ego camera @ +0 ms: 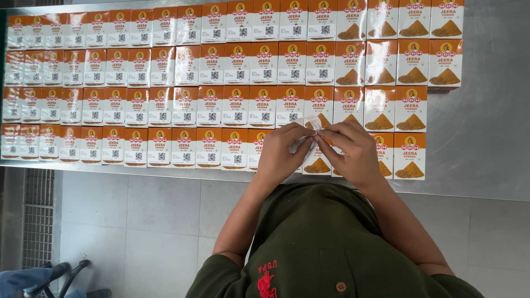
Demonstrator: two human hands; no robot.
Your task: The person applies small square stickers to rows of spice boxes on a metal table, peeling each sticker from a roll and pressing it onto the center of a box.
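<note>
Both my hands meet over the near row of small orange-and-white cartons point(210, 96) laid flat in several rows on a steel table point(491, 127). My left hand point(281, 152) and my right hand point(353, 152) pinch a small white paper sticker point(310, 123) between their fingertips, just above a carton point(317, 163) in the near row. The cartons on the right show a brown powder picture; those on the left show a square code patch.
The table's near edge point(138, 168) runs across the middle of the view. Below it lies a grey tiled floor point(138, 226) with a metal drain grate point(36, 221) at the left. Another person's shoes and blue trouser leg point(33, 278) show at bottom left.
</note>
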